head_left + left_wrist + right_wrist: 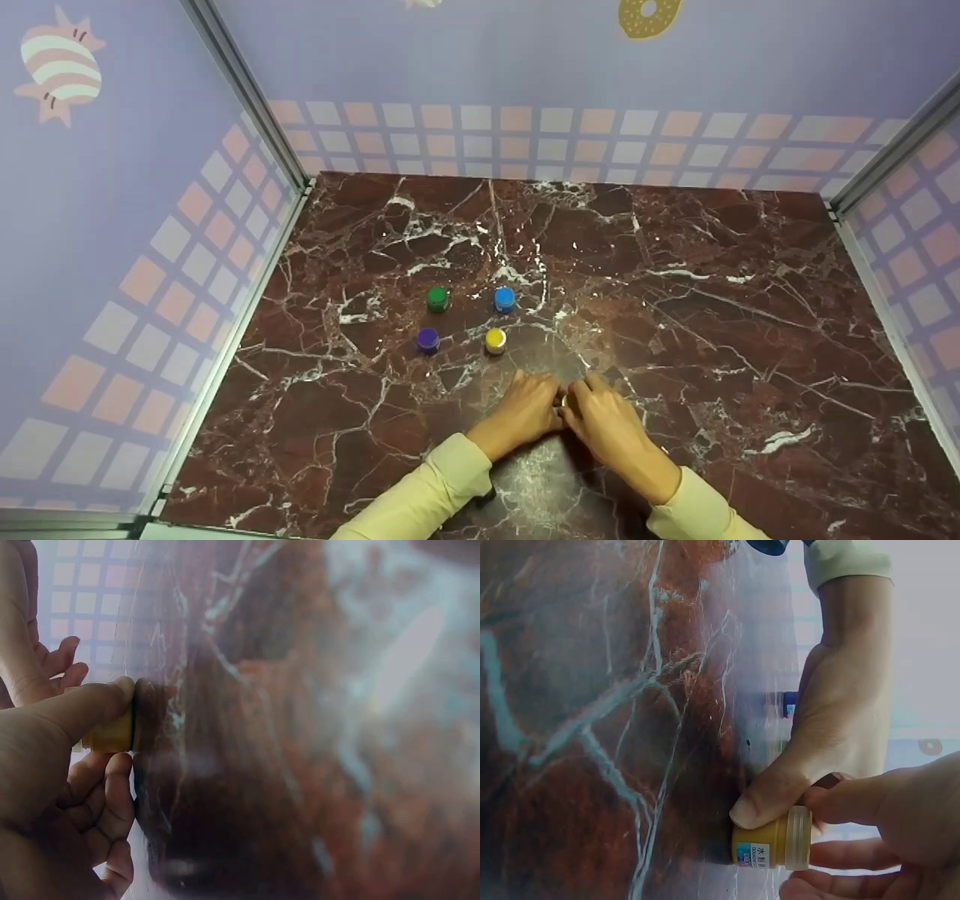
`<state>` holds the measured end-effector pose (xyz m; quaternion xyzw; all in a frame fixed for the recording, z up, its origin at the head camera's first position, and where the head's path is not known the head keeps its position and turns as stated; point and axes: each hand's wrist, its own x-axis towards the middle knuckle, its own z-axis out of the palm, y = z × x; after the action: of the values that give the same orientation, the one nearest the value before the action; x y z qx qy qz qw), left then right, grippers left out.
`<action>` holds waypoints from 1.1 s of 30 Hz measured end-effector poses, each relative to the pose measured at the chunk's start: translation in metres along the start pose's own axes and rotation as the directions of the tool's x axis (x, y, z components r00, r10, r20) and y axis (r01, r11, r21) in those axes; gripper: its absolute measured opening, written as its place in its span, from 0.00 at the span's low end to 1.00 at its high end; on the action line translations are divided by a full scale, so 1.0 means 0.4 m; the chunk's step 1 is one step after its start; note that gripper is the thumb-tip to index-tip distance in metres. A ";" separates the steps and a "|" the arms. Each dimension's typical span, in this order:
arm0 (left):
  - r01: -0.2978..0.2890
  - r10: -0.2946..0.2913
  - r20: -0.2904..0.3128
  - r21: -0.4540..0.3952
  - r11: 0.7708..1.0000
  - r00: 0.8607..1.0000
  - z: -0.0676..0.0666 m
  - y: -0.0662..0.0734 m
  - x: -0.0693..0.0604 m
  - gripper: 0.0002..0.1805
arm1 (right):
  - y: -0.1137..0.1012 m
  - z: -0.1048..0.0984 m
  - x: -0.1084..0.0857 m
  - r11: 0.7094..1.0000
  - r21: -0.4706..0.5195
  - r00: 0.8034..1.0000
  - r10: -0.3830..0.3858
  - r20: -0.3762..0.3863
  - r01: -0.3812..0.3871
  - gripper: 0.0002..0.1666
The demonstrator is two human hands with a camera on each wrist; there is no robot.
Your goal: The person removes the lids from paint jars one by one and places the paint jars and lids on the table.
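Both hands meet over a small ochre-yellow paint jar (765, 846) near the front of the table. The left hand (529, 405) holds the jar's body on the tabletop, its thumb pressed along the side. From the other side, the right hand (604, 420) pinches the jar's translucent lid (798, 838) between thumb and fingers. A label shows on the jar in the right wrist view; in the head view the hands mostly hide the jar. Beyond them stand a yellow jar (495, 342), a purple jar (427, 341), a green jar (437, 300) and a blue jar (505, 300).
The dark red marbled tabletop (735, 337) has white veins and a glossy surface. Lilac panels with a checked border (517, 142) enclose it at the back and both sides, with metal posts (259, 105) at the corners.
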<state>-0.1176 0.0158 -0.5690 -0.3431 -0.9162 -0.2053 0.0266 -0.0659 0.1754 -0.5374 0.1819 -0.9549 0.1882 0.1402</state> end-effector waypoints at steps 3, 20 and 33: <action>0.002 -0.002 -0.005 0.009 1.000 1.000 0.002 -0.001 0.000 0.15 | 0.006 0.001 0.002 0.997 -0.007 0.997 -0.072 -0.006 0.072 0.15; 0.015 -0.014 0.044 -0.019 1.000 0.999 0.000 0.000 -0.001 0.21 | 0.050 -0.012 0.018 0.932 0.120 0.928 -0.355 0.110 0.342 0.16; 0.028 -0.027 0.035 -0.034 0.999 0.999 0.002 0.000 0.003 0.19 | 0.068 -0.009 0.019 0.880 0.188 0.893 -0.448 0.030 0.436 0.21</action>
<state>-0.1185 0.0167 -0.5696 -0.3345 -0.9174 -0.2154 0.0019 -0.0831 0.1981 -0.5402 0.4132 -0.8723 0.2281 0.1280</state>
